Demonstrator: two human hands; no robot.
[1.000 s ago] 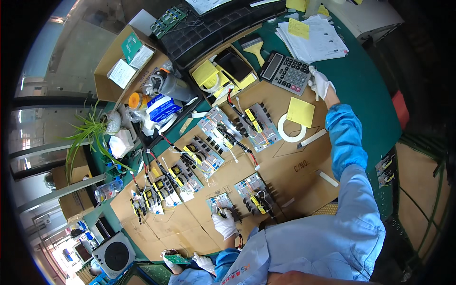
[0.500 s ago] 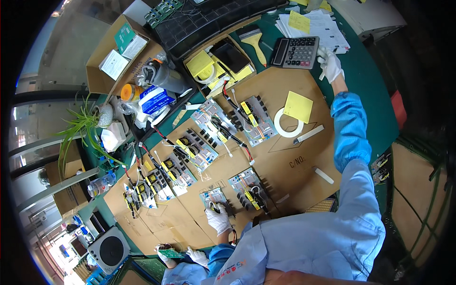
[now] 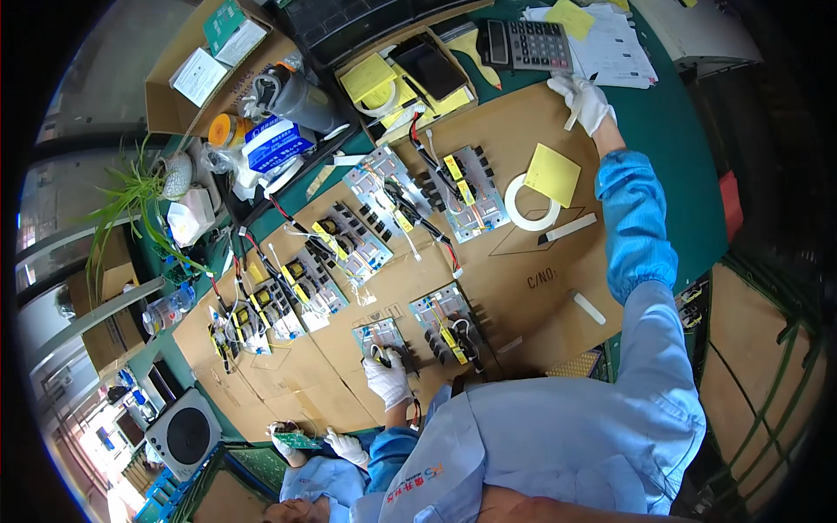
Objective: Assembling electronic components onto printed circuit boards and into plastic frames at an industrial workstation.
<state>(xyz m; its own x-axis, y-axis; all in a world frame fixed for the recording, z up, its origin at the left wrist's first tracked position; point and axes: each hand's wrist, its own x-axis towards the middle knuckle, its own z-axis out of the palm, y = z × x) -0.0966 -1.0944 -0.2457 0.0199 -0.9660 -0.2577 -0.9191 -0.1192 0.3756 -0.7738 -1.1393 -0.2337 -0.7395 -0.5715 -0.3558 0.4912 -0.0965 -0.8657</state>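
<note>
Lying at ten-thirty from the nearer right hand point(image 3: 586, 103), the calculator point(image 3: 530, 46) stretches nine-to-three. The left hand point(image 3: 388, 382) touches a circuit board point(image 3: 375, 333); I cannot tell either grip.

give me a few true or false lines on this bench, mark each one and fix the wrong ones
1. The left hand touches a circuit board. True.
2. The right hand is bare. False: it is gloved in white.
3. The brush lies to the left of the calculator. True.
4. The calculator lies on the cardboard. False: it lies beyond the cardboard's edge.
5. A yellow note overlaps the white ring. True.
</note>
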